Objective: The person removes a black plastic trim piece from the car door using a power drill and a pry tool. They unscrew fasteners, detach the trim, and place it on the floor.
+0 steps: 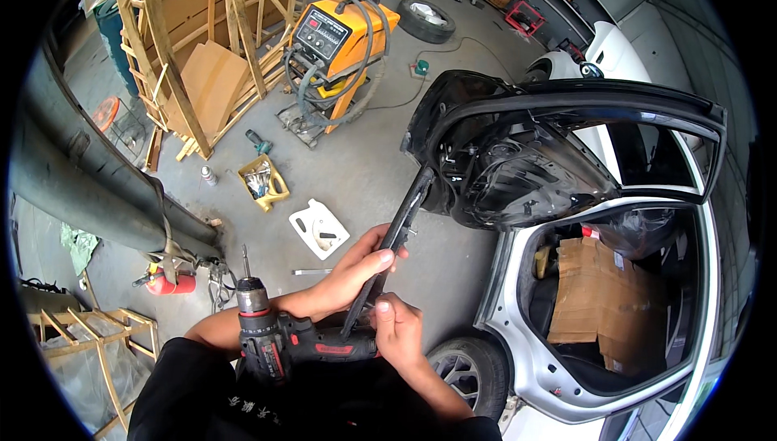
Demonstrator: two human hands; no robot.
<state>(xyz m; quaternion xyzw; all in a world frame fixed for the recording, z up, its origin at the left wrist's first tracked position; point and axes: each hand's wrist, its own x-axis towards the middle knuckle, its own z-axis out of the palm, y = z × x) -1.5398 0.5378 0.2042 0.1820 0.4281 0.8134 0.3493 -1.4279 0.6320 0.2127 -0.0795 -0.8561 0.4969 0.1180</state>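
My left hand (362,273) is closed around a long, narrow black trim strip (398,226), its thumb lying along the top. A small metal pin or screw sticks out beside the fingers. The strip slants up toward the edge of a black car door (518,162); whether they touch I cannot tell. In front of my body, a black and red cordless drill (267,332) lies with its bit pointing away. My right hand (398,332) is closed at the end of the drill's handle, its thumb close to the strip's lower part. Its other fingers are partly hidden.
The door stands open on a white car (495,311) with a cardboard box (603,299) inside. On the floor are a white cut-open jug (319,228), a yellow parts container (265,184), another drill (259,142) and an orange welding machine (344,40). A thick post (105,174) rises at left.
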